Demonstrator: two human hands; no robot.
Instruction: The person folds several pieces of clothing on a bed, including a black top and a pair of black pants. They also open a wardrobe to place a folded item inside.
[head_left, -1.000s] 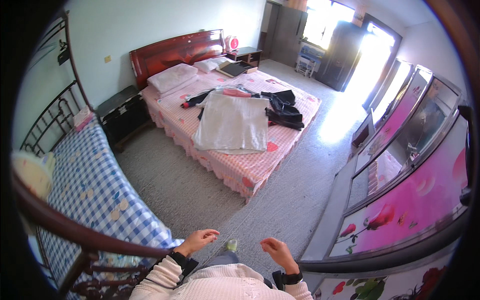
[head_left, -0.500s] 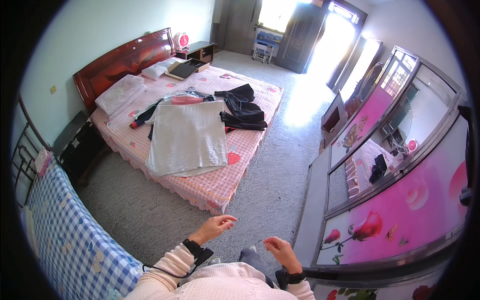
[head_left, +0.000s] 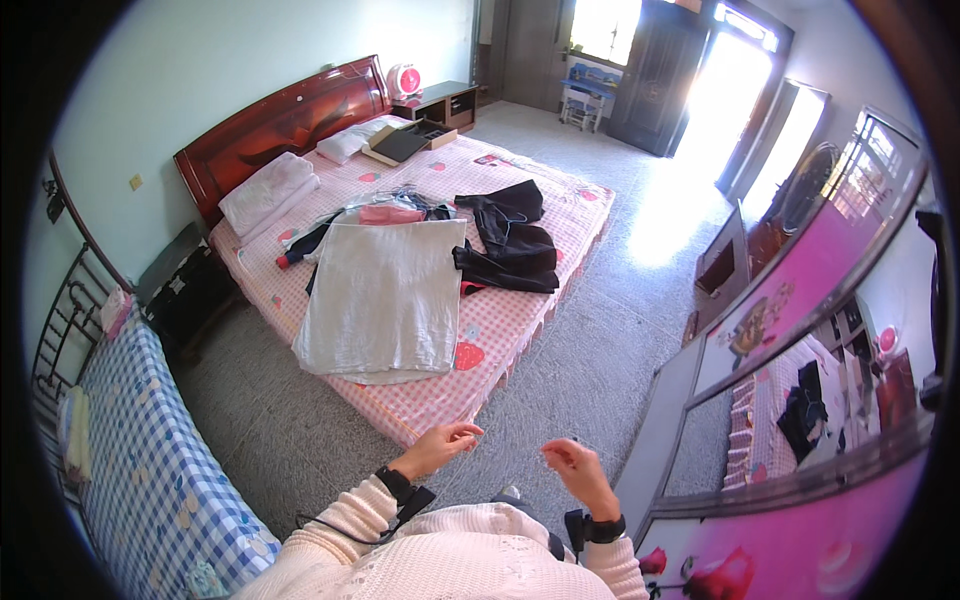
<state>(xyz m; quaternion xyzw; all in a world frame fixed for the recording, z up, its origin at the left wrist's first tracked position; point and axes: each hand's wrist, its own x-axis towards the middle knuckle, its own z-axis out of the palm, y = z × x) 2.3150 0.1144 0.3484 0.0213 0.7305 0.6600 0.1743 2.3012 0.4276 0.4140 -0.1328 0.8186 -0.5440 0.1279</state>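
Note:
My left hand point(head_left: 438, 450) hangs in the air just short of the bed's near corner, palm inward, fingers loosely bent and nothing in them. To its right, over the floor, my right hand point(head_left: 583, 476) is also bare, with fingers slightly curled and apart. Neither hand touches anything. Closest ahead, a pale white garment or cloth point(head_left: 385, 300) lies spread flat on the pink checked bed sheet point(head_left: 420, 408). Beside it are rumpled black clothes point(head_left: 515, 240). A pink folded piece point(head_left: 390, 214) and other dark garments show past its far edge.
A blue checked cover point(head_left: 165, 450) lies at left, beside a dark chest point(head_left: 185, 285). At right stands a mirrored cabinet point(head_left: 640, 430) with pink flowered panels. Farther off are an open box point(head_left: 410, 142) on the bed, a nightstand point(head_left: 450, 105) and a dark door point(head_left: 650, 85).
The view has swung left, so the bed sits farther right and looks closer. My right hand has risen a little in the picture. Both hands stay free of objects.

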